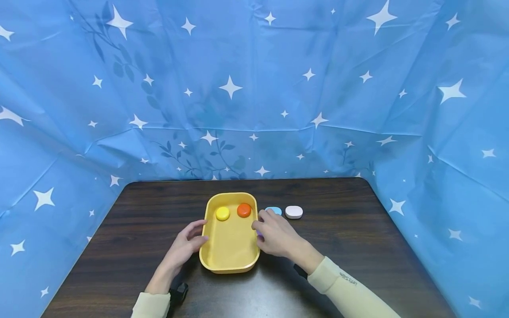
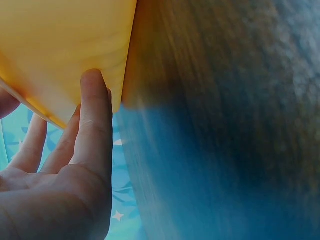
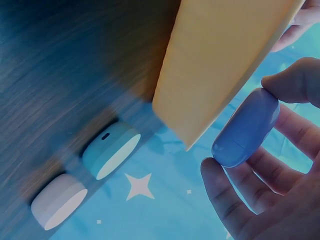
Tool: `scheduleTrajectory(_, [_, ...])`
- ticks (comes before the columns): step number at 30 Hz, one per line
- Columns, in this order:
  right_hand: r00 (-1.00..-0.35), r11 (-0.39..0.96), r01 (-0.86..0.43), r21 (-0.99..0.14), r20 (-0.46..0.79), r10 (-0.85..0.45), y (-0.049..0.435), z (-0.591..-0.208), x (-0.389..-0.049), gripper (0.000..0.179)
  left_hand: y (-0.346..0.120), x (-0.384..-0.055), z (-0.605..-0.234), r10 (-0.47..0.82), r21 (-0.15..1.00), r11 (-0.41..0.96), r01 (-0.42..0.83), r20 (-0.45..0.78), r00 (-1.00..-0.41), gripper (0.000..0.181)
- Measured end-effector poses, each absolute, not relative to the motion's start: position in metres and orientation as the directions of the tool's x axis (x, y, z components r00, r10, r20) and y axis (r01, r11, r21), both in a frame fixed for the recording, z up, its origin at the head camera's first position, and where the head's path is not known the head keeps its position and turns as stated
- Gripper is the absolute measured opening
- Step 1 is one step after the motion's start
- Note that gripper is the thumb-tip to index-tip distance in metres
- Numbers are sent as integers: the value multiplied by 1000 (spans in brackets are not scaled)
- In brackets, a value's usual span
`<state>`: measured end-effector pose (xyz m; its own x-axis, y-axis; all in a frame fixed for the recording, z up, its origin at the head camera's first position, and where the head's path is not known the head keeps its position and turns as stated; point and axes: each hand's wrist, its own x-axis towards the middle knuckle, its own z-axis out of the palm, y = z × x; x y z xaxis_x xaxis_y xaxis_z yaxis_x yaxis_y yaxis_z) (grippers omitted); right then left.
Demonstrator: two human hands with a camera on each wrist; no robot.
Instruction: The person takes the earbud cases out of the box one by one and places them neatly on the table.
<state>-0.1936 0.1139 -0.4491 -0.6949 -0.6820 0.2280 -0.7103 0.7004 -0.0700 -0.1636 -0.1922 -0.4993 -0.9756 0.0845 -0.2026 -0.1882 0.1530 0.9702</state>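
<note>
My right hand (image 1: 278,234) holds a purple earbud case (image 3: 246,127) between thumb and fingertips, beside the right wall of a yellow tray (image 1: 230,267). In the head view most of that case is hidden by the fingers. At the tray's left side, my left hand (image 1: 184,247) grips the rim, with one finger lying along the outer wall (image 2: 55,55) in the left wrist view. Inside the tray, near its far end, sit a round yellow case (image 1: 222,213) and a round orange case (image 1: 244,210), a little apart.
Right of the tray, a light blue earbud case (image 1: 274,210) with a small port slot and a white earbud case (image 1: 294,212) stand side by side on the dark wooden table (image 1: 350,238). A blue star-patterned cloth (image 1: 254,106) hangs behind the table.
</note>
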Motion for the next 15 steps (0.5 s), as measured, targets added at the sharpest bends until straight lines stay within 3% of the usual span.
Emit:
scheduleTrajectory(7, [-683,699,-713,-53,282,-674,123,-451,-195,15,-192,-163,-499,84,969,155,-191,-206,-975,54])
scheduleTrajectory(15, [-712,727,-685,-50,258,-653,132,-451,-198,19,-192,-163,-498,79,969,159,-190,-204,-976,54])
